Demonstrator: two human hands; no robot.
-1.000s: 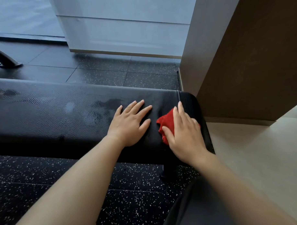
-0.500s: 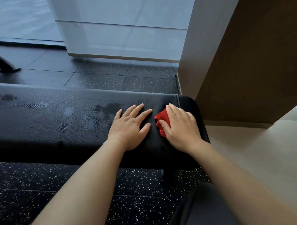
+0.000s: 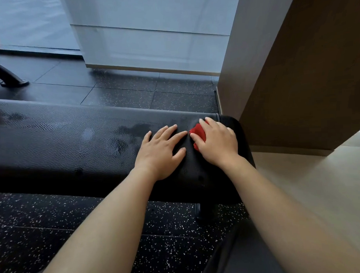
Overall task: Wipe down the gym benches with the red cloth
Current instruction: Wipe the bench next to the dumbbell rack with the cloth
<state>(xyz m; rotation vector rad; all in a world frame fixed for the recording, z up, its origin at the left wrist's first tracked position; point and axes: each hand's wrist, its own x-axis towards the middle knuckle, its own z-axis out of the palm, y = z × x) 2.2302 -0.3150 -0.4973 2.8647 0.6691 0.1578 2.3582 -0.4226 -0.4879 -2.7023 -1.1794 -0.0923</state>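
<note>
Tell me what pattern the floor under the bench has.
Black floor with small white speckles, clearest in the head view.

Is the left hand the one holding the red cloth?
No, the right hand holds the bunched red cloth, while the left hand lies flat and bare on the black bench.

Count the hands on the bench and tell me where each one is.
2. The left hand lies flat on the bench top; the right hand holds the red cloth down near the bench's right end.

view: head-worn (wide-angle) | faces: forward and down | range: close above bench (image 3: pixel 73 144) end | views: one
</note>
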